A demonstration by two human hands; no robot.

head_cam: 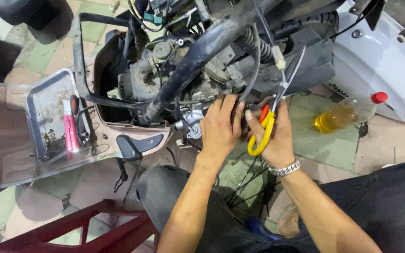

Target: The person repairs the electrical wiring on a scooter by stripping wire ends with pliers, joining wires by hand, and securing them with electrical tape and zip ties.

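Gripping yellow-handled steel scissors, right hand nears left hand, seemingly pinching black rubber hose.

Metal tray rests on brown scooter panel, left of engine; holds pink tool, small dark bits and grime. Black footrest sits at panel's near edge. Clear bottle, red cap, amber liquid, lies on its side on green-tiled floor, just beside white fairing. Dark red stool at lower left. Black seat at top left, partly out of view
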